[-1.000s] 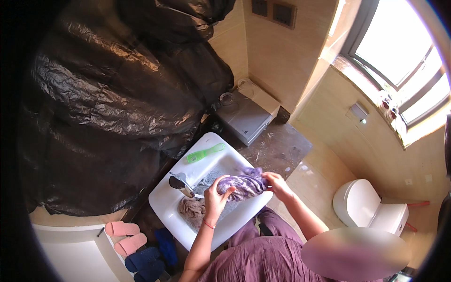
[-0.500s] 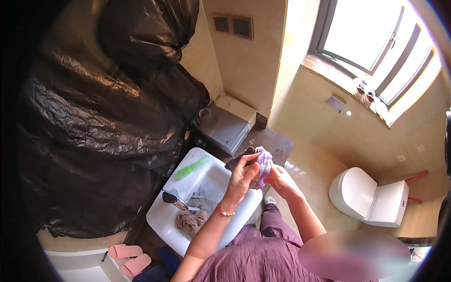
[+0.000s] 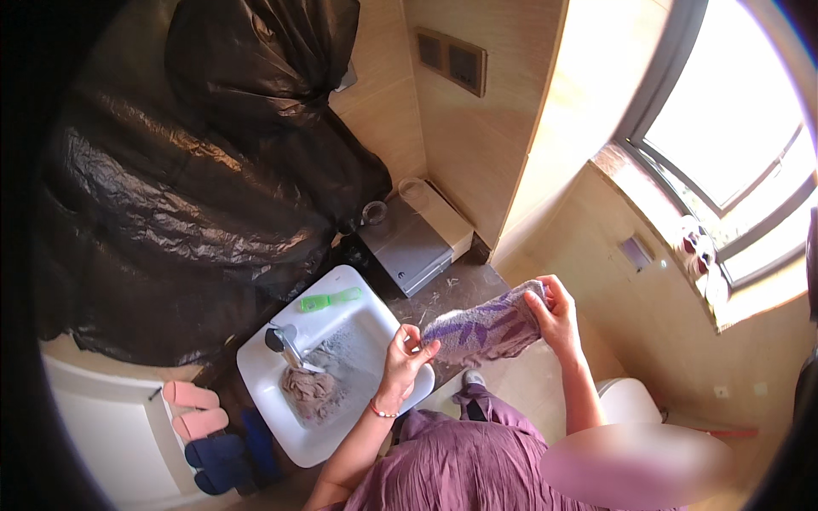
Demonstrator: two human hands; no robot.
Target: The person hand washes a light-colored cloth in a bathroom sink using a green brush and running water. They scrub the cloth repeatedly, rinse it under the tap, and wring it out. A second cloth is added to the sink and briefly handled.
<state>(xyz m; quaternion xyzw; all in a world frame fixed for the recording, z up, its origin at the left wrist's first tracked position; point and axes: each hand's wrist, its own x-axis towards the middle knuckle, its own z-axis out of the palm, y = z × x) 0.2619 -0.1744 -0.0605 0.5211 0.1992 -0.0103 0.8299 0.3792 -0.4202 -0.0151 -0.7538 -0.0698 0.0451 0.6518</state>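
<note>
Between my two hands a grey-and-purple patterned towel (image 3: 481, 328) is stretched out, above the floor to the right of the sink. My left hand (image 3: 403, 362), with a beaded bracelet at the wrist, pinches its left end near the sink's rim. At the other end my right hand (image 3: 554, 319) grips the towel's upper right corner. The white sink (image 3: 256, 366) holds cloudy, sudsy water. A wet brownish cloth (image 3: 308, 392) lies bunched in it beneath the metal faucet (image 3: 290, 347). On the sink's back ledge rests a bright green brush-like tool (image 3: 331, 298).
Black plastic sheeting (image 3: 196, 187) covers a large bulk at the left. Behind the sink sits a grey box (image 3: 405, 247). Pink slippers (image 3: 200, 423) and dark blue slippers (image 3: 217, 460) are at lower left. A white toilet (image 3: 630, 400) stands at right, below a window sill with shoes (image 3: 697, 247).
The towel was bunched between my hands; now it is spread out flat. My hands have moved apart, the right one outward and up, the left one down. The view has shifted too.
</note>
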